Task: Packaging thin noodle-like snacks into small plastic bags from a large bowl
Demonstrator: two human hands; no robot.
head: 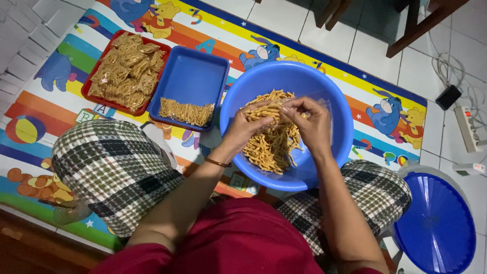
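Above the middle of the round blue basin [339, 127], both hands met: the left hand [243, 127] was pinched shut on a small bunch of yellow snack sticks [271, 144], and the right hand [312, 122] was closed on the mouth of a thin clear plastic bag [324, 104], which hung against the far wall of the basin. Done well, this step seemed to call for holding the bag's mouth wide and feeding the sticks in lengthwise over the basin, so strays would fall back into the heap and few would snap. The sticks were thin, short, golden-orange and looked brittle, piled loosely in the basin's centre. Just left of the basin sat a blue rectangular tray [193, 76] with a low row of the same sticks, and beside that a red tray [94, 76] heaped with filled clear packets. All rested on a striped cartoon play mat [370, 91]; a blue lid [436, 223] lay at the right knee.
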